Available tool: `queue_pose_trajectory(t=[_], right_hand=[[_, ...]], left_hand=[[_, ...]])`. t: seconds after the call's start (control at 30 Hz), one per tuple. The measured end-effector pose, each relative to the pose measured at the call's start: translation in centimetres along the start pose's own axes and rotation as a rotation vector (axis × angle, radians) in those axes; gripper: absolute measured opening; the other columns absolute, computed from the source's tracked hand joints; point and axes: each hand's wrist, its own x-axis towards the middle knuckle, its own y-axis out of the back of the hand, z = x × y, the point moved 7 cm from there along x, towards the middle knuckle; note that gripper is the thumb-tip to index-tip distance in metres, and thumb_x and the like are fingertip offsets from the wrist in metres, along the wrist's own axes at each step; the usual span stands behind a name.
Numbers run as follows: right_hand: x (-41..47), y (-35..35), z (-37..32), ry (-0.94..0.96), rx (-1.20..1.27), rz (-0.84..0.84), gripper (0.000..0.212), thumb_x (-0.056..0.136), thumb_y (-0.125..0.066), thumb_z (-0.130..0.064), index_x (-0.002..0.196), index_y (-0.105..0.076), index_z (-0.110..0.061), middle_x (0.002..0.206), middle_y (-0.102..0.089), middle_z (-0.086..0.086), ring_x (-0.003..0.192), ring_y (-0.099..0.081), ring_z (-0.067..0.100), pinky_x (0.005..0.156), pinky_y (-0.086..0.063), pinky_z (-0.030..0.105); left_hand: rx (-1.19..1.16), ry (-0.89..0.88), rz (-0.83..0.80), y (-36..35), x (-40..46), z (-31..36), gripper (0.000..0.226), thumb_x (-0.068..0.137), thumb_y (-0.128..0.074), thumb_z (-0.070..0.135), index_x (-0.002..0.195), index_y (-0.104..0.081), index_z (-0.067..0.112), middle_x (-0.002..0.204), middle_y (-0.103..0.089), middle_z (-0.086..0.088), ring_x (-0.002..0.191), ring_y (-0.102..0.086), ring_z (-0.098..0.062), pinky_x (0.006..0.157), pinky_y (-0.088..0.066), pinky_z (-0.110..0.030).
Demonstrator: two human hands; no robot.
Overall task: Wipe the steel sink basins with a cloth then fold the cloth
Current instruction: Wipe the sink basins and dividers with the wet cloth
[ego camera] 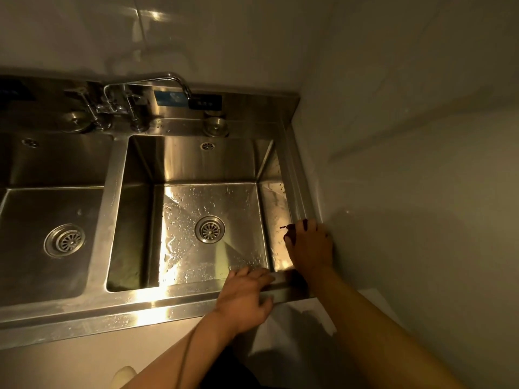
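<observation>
At 6 o'clock, nearest the camera, both bare forearms reach up from the bottom edge, a thin cord lying along the left one; a pale rounded object (123,374) at 7 o'clock is cut off and too dim to name. The left hand (247,297) rests on the front rim of the steel sink (157,300), fingers fairly straight across the edge, holding nothing. At 3 o'clock from it, the right hand (309,247) presses on the right rim and upper side wall of the right basin (213,203), against the room wall; a dark cloth (289,234) shows only as a scrap with a loose thread past the fingers, the rest hidden beneath the palm, so I cannot tell whether the fingers grip it or lie flat on it. Water beads cover the basin floor round its drain strainer (210,229). The left basin (50,214), at 9 o'clock, is cut off by the frame. Farther, at 12 o'clock, the faucet (168,80) swings over the back ledge, its blue label (171,98) illegible
</observation>
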Motion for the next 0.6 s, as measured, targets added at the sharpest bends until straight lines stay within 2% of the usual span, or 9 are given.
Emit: queue_pose_trajectory(t=[0.13,0.23,0.37,0.5,0.6], right_hand=[[2.9,0.1,-0.6,0.094,-0.007,0.005,0.041,0.101,-0.042,-0.053,0.115,-0.064,-0.021,0.111,-0.065,0.005,0.098,-0.061,0.023,0.074,-0.054,0.035],[4.5,0.4,-1.0,0.109,0.007,0.046,0.034,0.098,-0.049,-0.05,0.105,-0.066,-0.022,0.1,-0.068,0.002,0.091,-0.061,0.022,0.064,-0.048,0.031],[7.3,0.4,-1.3,0.095,0.107,0.073,0.028,0.093,-0.058,-0.048,0.096,-0.067,-0.022,0.091,-0.069,0.001,0.085,-0.063,0.02,0.06,-0.044,0.029],[11.7,0.6,-1.7,0.073,0.202,0.041,0.027,0.093,-0.062,-0.051,0.091,-0.066,-0.024,0.084,-0.066,-0.003,0.078,-0.064,0.017,0.064,-0.05,0.029],[14.7,1.1,-2.5,0.08,0.231,0.03,0.027,0.093,-0.062,-0.049,0.083,-0.062,-0.024,0.074,-0.059,-0.005,0.071,-0.062,0.017,0.064,-0.052,0.032]], left_hand=[[-0.065,0.033,0.037,1.3,2.2,-0.6,0.049,0.084,-0.039,0.056,0.113,-0.07,0.032,0.114,-0.072,0.014,0.106,-0.061,-0.014,0.089,-0.044,-0.027],[-0.101,0.022,0.061,1.8,3.2,-0.9,0.034,0.086,-0.043,0.05,0.094,-0.069,0.029,0.093,-0.071,0.012,0.092,-0.063,-0.013,0.08,-0.047,-0.027],[-0.164,0.027,0.05,2.0,4.0,-1.5,0.029,0.085,-0.047,0.048,0.09,-0.068,0.03,0.086,-0.069,0.009,0.082,-0.062,-0.012,0.07,-0.035,-0.024],[-0.198,0.022,-0.021,2.2,4.8,-2.0,0.036,0.086,-0.044,0.049,0.09,-0.07,0.024,0.084,-0.072,0.003,0.077,-0.064,-0.016,0.067,-0.04,-0.027],[-0.212,0.019,-0.062,2.4,5.0,-2.3,0.036,0.089,-0.044,0.046,0.089,-0.07,0.022,0.085,-0.072,0.001,0.078,-0.064,-0.018,0.066,-0.038,-0.028]])
